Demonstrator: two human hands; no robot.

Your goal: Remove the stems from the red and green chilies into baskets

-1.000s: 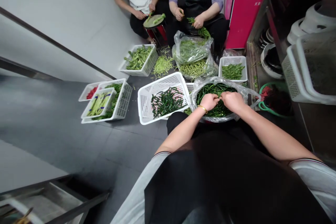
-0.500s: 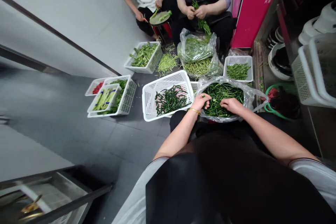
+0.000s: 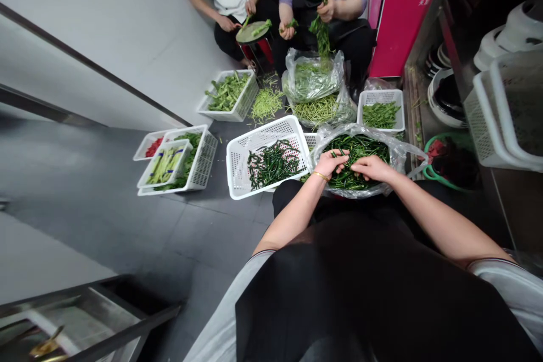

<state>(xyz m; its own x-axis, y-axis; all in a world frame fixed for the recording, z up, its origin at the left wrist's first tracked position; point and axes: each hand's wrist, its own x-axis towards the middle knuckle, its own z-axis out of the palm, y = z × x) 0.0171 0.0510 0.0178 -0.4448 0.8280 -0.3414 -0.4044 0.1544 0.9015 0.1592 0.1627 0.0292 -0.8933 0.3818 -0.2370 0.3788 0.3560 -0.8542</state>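
My left hand [image 3: 331,163], with a gold bracelet at its wrist, has its fingers curled round green chili peppers [image 3: 358,146] above an open clear plastic bag [image 3: 399,150]. Close beside it on the right, my right hand [image 3: 371,168] pinches thumb and fingers together; what is between the fingertips is too small to make out. Long dark green chilies fill the bag in front of my lap. To its left stands a white perforated basket [image 3: 238,161] with a loose heap of similar chilies [image 3: 275,165].
Opposite sit two people, one holding leafy greens [image 3: 321,34], the other beside a round board on a stool [image 3: 253,33]. Between us are trimmings [image 3: 266,103], a bag of green stalks [image 3: 316,110] and several vegetable baskets. A green basin [image 3: 432,172] stands right, near stacked white baskets [image 3: 487,119].
My left hand has moved right, closer to my right hand, over the bag. Across from me, one person's hands have drawn apart with greens in them. The view has shifted slightly.
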